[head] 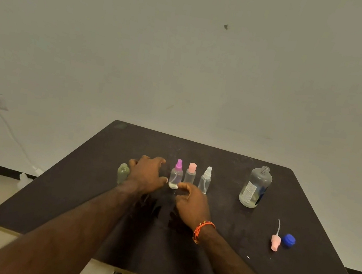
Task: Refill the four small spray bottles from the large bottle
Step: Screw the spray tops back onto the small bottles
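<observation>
Both hands closing in on the purple-capped spray bottle [176, 175] — neither holds anything.

Left hand [146, 174] and right hand [192, 203] hover with fingers loosely curled, empty. Green bottle [123, 172] sits uncapped at far left; the loose pink spray head [275, 240] lies by the blue cap [288, 241]. Large bottle [255, 187] stands open at right. I'd steady the body low, twist the head off — keep it upright.
</observation>
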`<state>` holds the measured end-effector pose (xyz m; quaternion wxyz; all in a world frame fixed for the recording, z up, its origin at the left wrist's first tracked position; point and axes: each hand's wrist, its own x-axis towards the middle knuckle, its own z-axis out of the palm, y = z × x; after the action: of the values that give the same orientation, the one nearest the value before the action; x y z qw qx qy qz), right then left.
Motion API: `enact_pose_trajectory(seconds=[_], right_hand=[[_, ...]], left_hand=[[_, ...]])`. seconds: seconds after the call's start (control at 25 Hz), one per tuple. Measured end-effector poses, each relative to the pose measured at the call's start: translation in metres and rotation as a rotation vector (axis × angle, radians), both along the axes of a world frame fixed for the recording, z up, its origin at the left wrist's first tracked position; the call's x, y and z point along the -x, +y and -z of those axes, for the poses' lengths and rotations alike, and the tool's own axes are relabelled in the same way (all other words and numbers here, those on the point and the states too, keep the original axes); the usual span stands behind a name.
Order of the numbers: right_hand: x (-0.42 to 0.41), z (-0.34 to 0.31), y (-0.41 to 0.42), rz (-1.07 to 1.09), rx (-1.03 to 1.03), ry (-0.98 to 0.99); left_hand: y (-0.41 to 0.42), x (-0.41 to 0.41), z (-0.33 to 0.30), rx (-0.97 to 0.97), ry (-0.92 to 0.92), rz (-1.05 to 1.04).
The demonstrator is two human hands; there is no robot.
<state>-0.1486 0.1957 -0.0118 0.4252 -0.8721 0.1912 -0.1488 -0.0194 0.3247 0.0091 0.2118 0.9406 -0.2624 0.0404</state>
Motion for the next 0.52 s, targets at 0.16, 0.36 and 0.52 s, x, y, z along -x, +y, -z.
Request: enact_pose_trajectory(seconds=[0.16, 0.36, 0.52], right_hand=[[0.01, -0.002, 0.019, -0.07, 0.132, -0.003], [0.004, -0.002, 0.056, -0.202, 0.293, -0.015], [-0.01, 0.0, 0.072, -0.242, 0.348, 0.007]], left_hand=[[0.043, 0.01, -0.012, 0.091, -0.117, -0.086], [0.094, 0.011, 0.005, 0.201, -0.069, -0.309], [0.106, -0.001, 0.018, 0.215, 0.114, -0.362]])
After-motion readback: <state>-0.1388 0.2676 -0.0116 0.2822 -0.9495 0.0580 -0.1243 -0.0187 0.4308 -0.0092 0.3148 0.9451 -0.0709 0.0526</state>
